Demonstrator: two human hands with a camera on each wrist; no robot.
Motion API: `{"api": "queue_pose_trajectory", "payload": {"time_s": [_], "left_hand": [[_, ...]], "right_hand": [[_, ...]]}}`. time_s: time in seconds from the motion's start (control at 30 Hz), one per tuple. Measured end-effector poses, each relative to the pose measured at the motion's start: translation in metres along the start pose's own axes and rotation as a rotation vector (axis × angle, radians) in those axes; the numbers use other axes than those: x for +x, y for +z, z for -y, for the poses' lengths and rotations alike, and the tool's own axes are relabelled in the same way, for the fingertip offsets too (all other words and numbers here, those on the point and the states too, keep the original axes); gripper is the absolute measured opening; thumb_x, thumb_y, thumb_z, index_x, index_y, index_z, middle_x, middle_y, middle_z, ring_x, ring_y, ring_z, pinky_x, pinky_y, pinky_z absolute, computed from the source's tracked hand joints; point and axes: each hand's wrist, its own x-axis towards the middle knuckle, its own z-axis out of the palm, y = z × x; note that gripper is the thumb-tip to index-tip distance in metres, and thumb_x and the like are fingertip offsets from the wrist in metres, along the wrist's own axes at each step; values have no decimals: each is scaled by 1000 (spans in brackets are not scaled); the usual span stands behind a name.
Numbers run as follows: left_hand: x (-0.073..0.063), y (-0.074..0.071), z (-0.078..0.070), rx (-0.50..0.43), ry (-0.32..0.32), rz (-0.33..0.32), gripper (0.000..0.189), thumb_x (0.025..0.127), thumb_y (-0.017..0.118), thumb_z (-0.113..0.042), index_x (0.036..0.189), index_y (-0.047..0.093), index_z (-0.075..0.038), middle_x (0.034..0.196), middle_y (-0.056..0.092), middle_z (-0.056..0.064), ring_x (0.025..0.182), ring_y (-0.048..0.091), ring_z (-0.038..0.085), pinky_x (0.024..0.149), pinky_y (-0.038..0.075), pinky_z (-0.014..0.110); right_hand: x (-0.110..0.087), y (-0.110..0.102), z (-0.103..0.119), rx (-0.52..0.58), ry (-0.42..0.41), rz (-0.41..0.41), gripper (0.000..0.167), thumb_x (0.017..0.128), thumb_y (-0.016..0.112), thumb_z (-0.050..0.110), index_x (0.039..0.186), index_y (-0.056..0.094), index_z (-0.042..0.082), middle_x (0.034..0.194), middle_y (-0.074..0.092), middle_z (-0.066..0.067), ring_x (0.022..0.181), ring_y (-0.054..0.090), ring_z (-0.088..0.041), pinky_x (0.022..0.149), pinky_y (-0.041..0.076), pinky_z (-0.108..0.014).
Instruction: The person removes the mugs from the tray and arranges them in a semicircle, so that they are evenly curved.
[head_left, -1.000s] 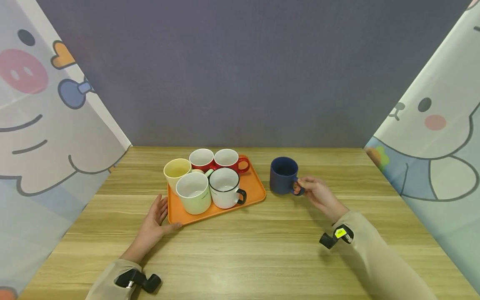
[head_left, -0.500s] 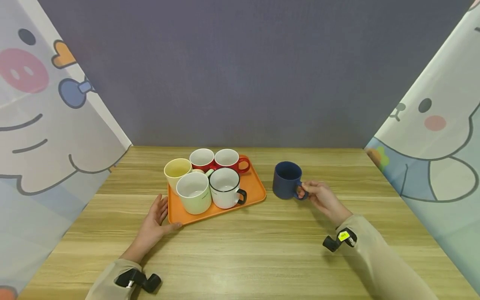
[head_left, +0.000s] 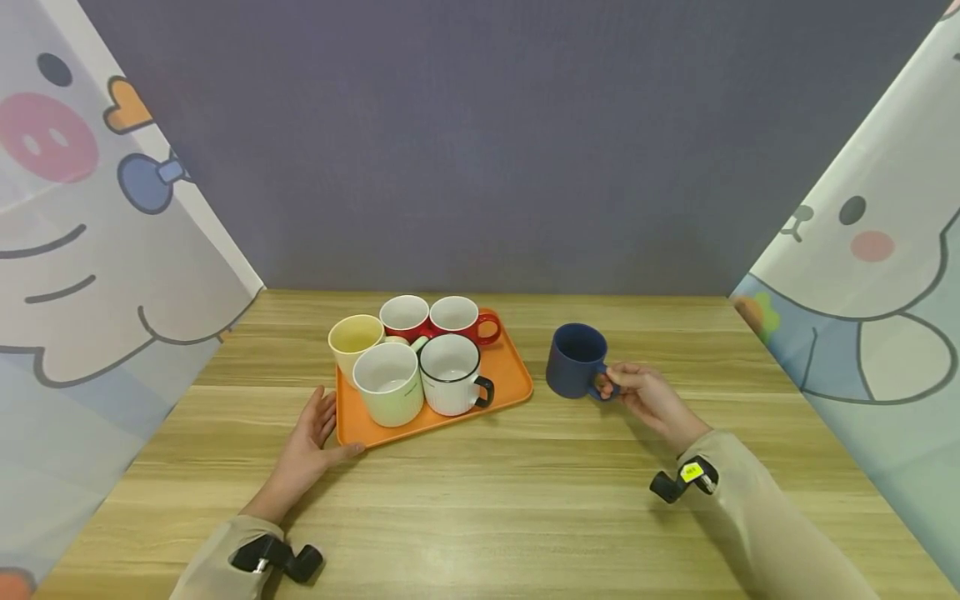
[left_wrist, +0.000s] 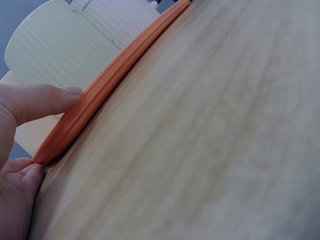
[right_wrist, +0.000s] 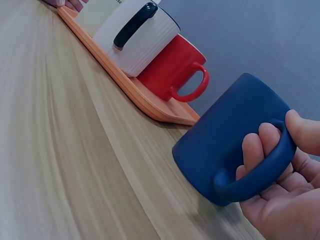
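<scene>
My right hand [head_left: 648, 398] grips the handle of a dark blue mug [right_wrist: 230, 132], fingers through the loop and thumb at its top. The mug stands close to upright, right of the orange tray [head_left: 506, 375]; I cannot tell whether its base touches the table. At the tray's front left corner lies my left hand [head_left: 307, 446], its thumb on the front rim and its fingers along the left side. On the tray are a pale green mug [head_left: 390, 392], a white mug [head_left: 450, 379] with black rim and handle, a yellow mug [head_left: 354, 342], and two red mugs with white insides.
The wooden table [head_left: 480, 517] runs back to a grey panel [head_left: 495, 150]. Cartoon-printed sheets stand at both sides. The red mug [right_wrist: 172, 70] at the tray's right back has its handle pointing right.
The blue mug in my right hand has moved slightly right and toward me, mostly in the first half second. My left hand and the tray have stayed in place.
</scene>
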Motion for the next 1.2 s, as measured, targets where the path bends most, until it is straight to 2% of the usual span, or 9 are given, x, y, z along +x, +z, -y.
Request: {"api": "queue_pose_trajectory", "payload": {"time_s": [0.13,0.2,0.37,0.5,0.63,0.73,0.9,1.2], "left_hand": [[2,0,1,-2,7,1,115,80,77,10,155,-10,6,159,11,33,146,15,47,112,28,14],[2,1,0,2,12,1,115,79,78,9,155,-9,6,159,11,33,146,16,47,110,28,11],[3,0,-2,9,12,4,115,79,78,9,155,-9,6,159,11,33,145,16,48,115,27,21],[3,0,-1,0,7,5,115,80,78,8,155,-9,6,159,10,33,146,15,47,113,27,15],[4,0,1,-7,-2,4,115,80,78,7,155,-10,4,159,10,32,146,14,47,111,27,11],[4,0,2,-5,-5,3,116,80,78,7,155,-10,4,159,9,32,146,14,47,111,27,12],[3,0,3,-6,-2,1,116,79,78,8,155,-9,5,159,10,33,146,15,47,109,27,9],[3,-1,3,-5,0,1,116,79,78,8,155,-10,5,159,9,33,146,14,47,108,27,7]], "right_hand": [[-1,-1,2,16,5,26,27,105,43,1,88,64,5,89,62,-4,76,59,-12,77,53,-22],[-1,-1,4,26,11,41,27,106,42,1,88,63,4,91,61,-5,77,58,-13,77,53,-23],[-1,-4,7,-4,23,88,27,106,42,2,89,63,5,92,60,-5,80,58,-13,79,53,-24],[0,-9,8,-101,31,114,26,106,45,4,92,66,9,89,64,-1,84,62,-13,83,54,-26],[-1,-14,10,-165,43,96,21,105,49,6,97,68,10,90,68,1,88,65,-13,84,55,-28],[-3,-16,13,-177,47,49,20,104,50,6,99,69,11,92,68,1,87,65,-13,84,55,-28],[-6,-17,22,-179,5,-11,20,104,50,5,99,68,13,93,69,1,85,66,-12,83,56,-27],[-4,-13,42,-247,-141,-23,18,103,51,3,100,68,10,92,68,-2,86,67,-16,84,58,-26]]}}
